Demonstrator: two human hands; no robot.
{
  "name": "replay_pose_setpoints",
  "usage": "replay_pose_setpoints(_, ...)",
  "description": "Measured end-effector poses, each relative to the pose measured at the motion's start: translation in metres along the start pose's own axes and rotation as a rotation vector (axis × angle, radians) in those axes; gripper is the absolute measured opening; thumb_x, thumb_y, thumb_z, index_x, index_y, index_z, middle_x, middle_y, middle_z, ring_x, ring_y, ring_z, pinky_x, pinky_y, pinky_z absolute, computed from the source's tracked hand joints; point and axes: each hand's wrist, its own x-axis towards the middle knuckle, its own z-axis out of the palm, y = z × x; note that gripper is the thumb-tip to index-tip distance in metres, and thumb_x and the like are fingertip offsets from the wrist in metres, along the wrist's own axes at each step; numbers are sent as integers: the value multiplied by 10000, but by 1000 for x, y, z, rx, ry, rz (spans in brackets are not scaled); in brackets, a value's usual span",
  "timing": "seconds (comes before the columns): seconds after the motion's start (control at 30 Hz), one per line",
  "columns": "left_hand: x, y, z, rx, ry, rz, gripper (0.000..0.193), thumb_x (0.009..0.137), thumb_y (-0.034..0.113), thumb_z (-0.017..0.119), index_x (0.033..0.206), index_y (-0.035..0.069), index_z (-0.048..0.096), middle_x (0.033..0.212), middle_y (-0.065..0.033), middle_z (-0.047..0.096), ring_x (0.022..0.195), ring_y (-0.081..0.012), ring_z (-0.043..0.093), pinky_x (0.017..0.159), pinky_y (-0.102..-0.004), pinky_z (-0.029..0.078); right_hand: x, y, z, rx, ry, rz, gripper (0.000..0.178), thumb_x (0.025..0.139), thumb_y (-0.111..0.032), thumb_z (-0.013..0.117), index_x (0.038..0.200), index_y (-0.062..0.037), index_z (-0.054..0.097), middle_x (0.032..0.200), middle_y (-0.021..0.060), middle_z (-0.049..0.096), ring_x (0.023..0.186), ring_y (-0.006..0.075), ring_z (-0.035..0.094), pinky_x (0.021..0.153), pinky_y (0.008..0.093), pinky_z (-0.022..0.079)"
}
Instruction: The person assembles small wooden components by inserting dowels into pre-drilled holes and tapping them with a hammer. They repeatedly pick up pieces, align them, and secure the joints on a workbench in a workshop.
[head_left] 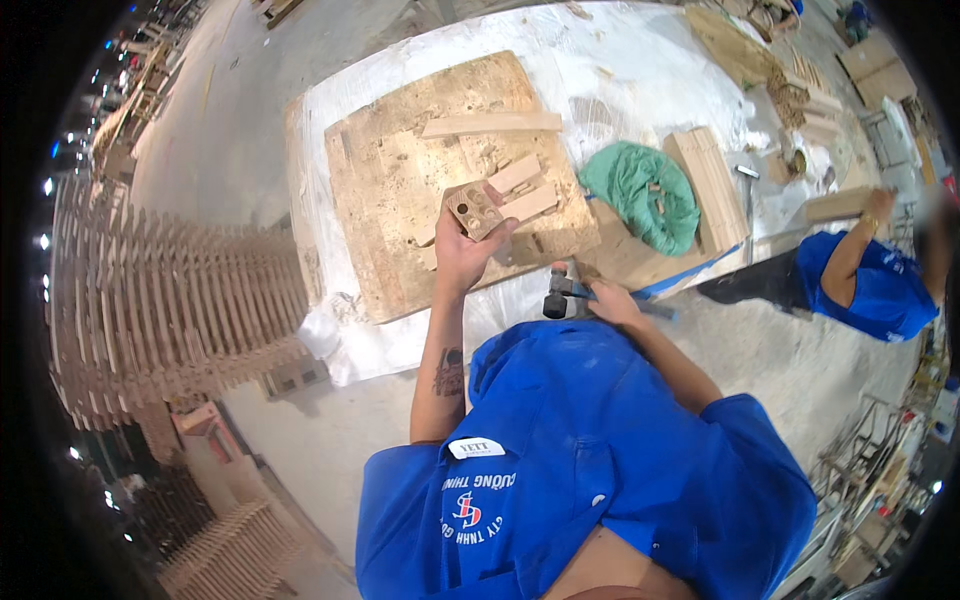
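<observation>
My left hand (466, 252) is closed around a small wooden block (475, 208) with round holes in its face, held up over the worn wooden board (375, 180) on the table. Just beyond the block, pale wooden pieces (528, 192) lie partly hidden behind it. My right hand (613, 302) grips a mallet (558, 297) by its handle, close to the near edge of the table. The mallet has a dark head, which sits to the left of that hand. Farther up the board rests a long wooden strip (492, 124).
A green plastic bag (645, 195) with small wooden bits stands right of the board, beside stacked wooden slats (708, 185). A hammer (748, 190) lies farther right. Another person in blue (865, 285) works at the right. Large stacks of wooden parts (180, 300) fill the left.
</observation>
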Motion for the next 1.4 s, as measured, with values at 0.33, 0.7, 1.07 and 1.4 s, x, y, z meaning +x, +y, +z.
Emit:
replay_pose_setpoints(0.33, -8, 11, 8, 131, -38, 75, 565, 751, -5, 855, 1228, -11, 555, 1171, -94, 640, 1093, -180, 606, 986, -344, 495, 9, 15, 27, -38, 35, -4, 401, 880, -149, 674, 1275, -95, 622, 1144, 216, 631, 1131, 417, 593, 960, 512, 487)
replay_pose_setpoints(0.7, -28, -2, 47, 264, -347, 24, 765, 670, 149, 949, 1294, -2, 534, 1351, -177, 593, 1360, -301, 494, 1156, -463, 382, 66, -132, -51, 690, 249, -376, 659, 822, -129, 810, 1394, -74, 488, 1338, 99, 549, 1196, 213, 575, 1020, 358, 486)
replay_pose_setpoints(1.07, 107, -96, -28, 672, -321, -301, 475, 1001, 407, 600, 1279, 24, 633, 1152, -158, 708, 1062, -296, 686, 924, -418, 521, 66, -130, -56, 757, 372, -423, 592, 719, -220, 880, 1186, -99, 537, 1039, 68, 600, 984, 208, 599, 868, 328, 468)
replay_pose_setpoints(1.4, 155, -217, -5, 1132, -233, -276, 338, 871, 295, 713, 1114, 64, 672, 1046, -189, 731, 968, -363, 707, 842, -471, 552, 73, -147, -46, 736, 288, -254, 730, 700, -168, 903, 1311, -58, 518, 1211, 136, 580, 1146, 254, 574, 970, 353, 455)
